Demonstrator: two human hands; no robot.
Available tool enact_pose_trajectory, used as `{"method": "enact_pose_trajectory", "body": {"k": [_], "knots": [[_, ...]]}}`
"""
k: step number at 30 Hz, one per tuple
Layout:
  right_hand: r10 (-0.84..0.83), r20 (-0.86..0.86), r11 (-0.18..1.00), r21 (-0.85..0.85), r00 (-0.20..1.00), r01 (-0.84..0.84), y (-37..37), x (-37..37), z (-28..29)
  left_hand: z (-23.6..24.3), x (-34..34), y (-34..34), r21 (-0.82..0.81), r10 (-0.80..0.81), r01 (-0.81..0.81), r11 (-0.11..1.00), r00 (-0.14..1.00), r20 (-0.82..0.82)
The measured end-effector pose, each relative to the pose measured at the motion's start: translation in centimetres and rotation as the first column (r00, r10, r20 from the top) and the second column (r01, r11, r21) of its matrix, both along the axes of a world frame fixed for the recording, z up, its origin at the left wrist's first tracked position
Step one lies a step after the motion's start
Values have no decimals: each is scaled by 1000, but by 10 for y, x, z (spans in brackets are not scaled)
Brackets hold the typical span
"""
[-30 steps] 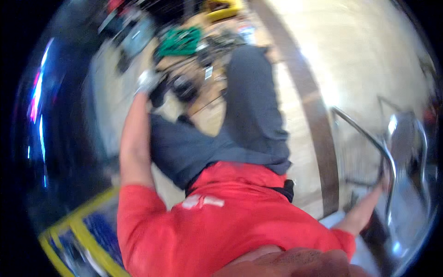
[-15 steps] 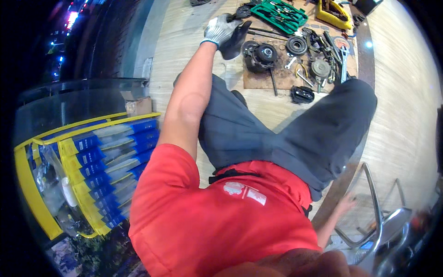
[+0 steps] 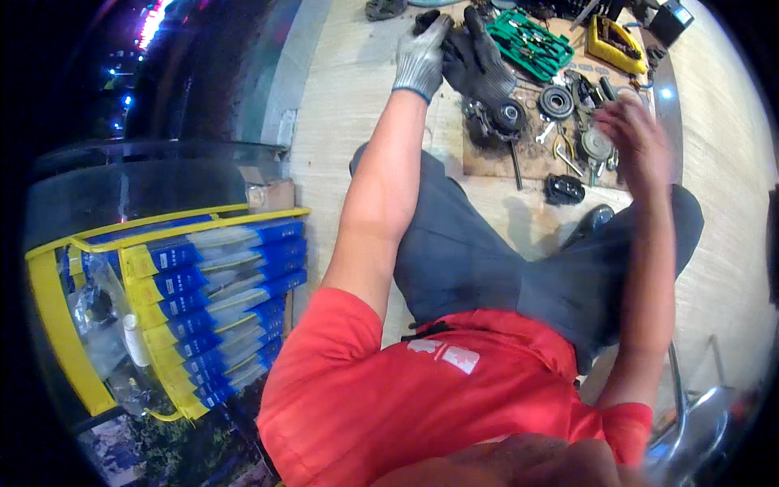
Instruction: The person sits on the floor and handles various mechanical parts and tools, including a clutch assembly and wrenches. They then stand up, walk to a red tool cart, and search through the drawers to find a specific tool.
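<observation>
On the floor, gloved left hand (image 3: 420,58) grips black glove (image 3: 479,61); right hand (image 3: 637,138) blurred, fingers seemingly spread.

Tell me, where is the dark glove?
In the head view, the dark glove lies on the floor at the top, touched by the gloved left hand, just left of the green tool tray.
</observation>
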State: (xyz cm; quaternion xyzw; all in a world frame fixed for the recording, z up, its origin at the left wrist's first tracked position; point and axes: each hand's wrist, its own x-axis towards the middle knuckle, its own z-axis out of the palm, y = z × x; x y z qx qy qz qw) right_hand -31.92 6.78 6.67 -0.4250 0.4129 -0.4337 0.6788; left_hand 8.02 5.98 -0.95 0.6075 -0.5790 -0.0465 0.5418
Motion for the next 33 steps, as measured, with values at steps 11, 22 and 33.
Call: {"method": "enact_pose_trajectory", "body": {"k": [11,22,33], "knots": [[255,229,925,224,939,-306,26,82,-53,65,-63,33,-90,-210,449,889,226,-951],[103,575,985,55,812,-164,-14,44,-41,46,-90,-6,-389,-401,662,641,-143,-905],[0,122,1000,-1,993,0,-15,15,-34,52,-93,-22,-15,-160,440,898,293,-943]]}}
